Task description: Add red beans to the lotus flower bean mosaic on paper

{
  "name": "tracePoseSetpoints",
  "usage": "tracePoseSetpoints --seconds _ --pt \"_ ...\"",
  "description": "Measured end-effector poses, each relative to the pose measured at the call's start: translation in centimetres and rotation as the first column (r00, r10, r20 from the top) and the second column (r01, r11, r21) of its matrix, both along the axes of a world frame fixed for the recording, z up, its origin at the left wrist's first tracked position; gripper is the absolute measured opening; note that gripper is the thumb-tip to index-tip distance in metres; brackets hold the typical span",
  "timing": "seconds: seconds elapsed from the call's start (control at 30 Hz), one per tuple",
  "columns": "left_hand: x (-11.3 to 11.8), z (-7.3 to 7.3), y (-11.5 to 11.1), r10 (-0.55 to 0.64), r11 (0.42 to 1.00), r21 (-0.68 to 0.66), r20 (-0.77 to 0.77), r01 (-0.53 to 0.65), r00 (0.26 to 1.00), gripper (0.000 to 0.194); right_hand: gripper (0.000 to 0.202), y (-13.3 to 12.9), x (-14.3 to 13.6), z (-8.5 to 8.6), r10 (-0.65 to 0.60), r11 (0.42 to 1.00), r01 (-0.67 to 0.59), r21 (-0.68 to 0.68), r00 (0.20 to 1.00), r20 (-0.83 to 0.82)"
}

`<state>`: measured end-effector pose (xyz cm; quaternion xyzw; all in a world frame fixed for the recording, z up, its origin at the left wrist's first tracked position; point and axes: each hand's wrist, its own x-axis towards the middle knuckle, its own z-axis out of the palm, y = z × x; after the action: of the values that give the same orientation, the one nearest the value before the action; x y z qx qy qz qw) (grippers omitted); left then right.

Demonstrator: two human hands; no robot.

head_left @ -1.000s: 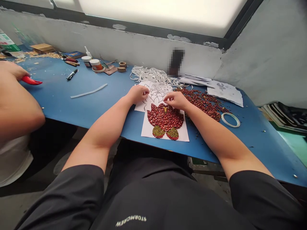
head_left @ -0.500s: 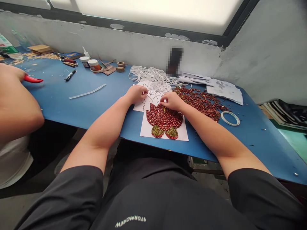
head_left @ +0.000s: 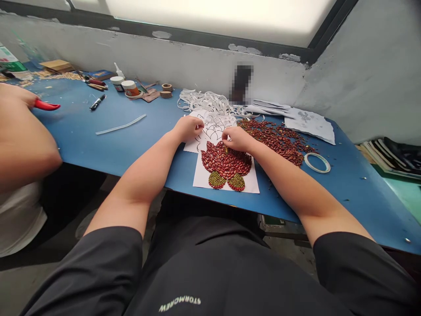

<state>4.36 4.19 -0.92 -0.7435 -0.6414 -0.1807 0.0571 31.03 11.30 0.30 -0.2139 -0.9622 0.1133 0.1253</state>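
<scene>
My right hand hovers at or touches the top of a bean picture, its thumb and fingers pinched together. Whatever lies between those fingertips is too small to make out. Dark red beans fill most of the picture, with two round green patches at the bottom, on white paper. Resting on a sheet with a black line drawing of petals is my left hand, its fingers curled closed. I cannot see if it holds anything. A heap of loose red beans spreads just right of my right hand.
Shredded white paper strips lie behind the drawing. A tape roll and folded paper are on the right. Leftward are a clear strip, a marker and jars. Another person's arm reaches in from the left.
My right fingertips have drawn slightly to the right over the top of the bean picture. My left hand stays in place; the whole view has shifted a little.
</scene>
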Motion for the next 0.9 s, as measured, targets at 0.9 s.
tracePoseSetpoints --seconds 0.9 --pt "5.5 1.0 -1.2 -0.303 0.952 -0.043 -0.018 0.302 0.953 0.024 0.014 0.1 0.5 0.0 -0.083 0.991 0.073 -0.113 0.993 -0.089"
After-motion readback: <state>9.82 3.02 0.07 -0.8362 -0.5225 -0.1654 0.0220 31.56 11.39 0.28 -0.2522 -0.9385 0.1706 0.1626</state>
